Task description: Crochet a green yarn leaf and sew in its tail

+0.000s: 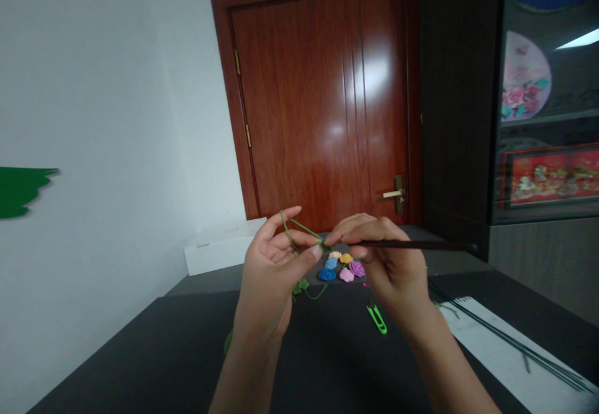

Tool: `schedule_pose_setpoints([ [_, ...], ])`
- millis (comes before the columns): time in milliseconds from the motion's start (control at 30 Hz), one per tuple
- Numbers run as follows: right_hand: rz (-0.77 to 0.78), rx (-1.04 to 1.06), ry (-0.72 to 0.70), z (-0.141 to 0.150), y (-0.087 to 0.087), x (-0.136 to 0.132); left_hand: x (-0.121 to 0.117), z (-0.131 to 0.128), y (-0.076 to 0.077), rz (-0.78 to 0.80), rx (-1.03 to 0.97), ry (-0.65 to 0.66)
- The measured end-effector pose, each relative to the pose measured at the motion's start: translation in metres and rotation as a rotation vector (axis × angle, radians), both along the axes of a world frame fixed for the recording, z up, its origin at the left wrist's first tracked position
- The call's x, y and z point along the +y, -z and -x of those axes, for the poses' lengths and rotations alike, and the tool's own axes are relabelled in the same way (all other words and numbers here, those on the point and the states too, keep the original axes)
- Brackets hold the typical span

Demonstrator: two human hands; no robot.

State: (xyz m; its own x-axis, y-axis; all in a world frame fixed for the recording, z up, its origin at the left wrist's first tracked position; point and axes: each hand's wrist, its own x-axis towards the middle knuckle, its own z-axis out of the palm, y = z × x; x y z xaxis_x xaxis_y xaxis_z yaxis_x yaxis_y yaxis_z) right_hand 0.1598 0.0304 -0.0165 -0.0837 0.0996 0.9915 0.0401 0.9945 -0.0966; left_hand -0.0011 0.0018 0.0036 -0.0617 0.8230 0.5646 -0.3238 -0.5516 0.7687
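Head view, looking down at two hands held up over a table:
- The left hand [269, 264] is up with its fingers spread. The green yarn [292, 227] loops over the fingers, and the thumb and first finger seem to press on it.
- The right hand [393, 270] pinches a thin dark stick [416, 245] between its thumb and fingers. The stick points away to the right.
- The tip of the stick is right by the green yarn, between the two hands.
- Six little yarn flowers [341, 267] are finished and lie in a group on the dark table [140, 351], just past the hands. They are blue, yellow, pink and purple.
- Small green leaf shapes [301, 286] hang below the left hand on the yarn, so some leaves look made.
- Bright green snips [377, 318] lie on the table.
- Long dark wires [515, 345] lie bare on white paper [528, 364], with no flowers on them.
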Motion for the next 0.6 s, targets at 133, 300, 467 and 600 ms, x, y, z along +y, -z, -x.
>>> schedule_pose_setpoints([
  [133,-0.195,-0.144,0.2,0.001,-0.003,-0.003,-0.002,-0.001,0.0,-0.006,-0.012,0.034],
  [300,-0.264,-0.024,0.203,0.012,0.0,0.0,-0.003,-0.001,0.001,0.078,-0.07,0.186],
  [467,-0.105,0.199,-0.005,0.027,0.015,0.015,-0.001,-0.002,0.003,0.092,-0.097,0.185],
  [600,-0.009,0.297,-0.077,0.034,0.021,0.022,-0.002,-0.004,0.003,0.056,-0.112,0.162],
])
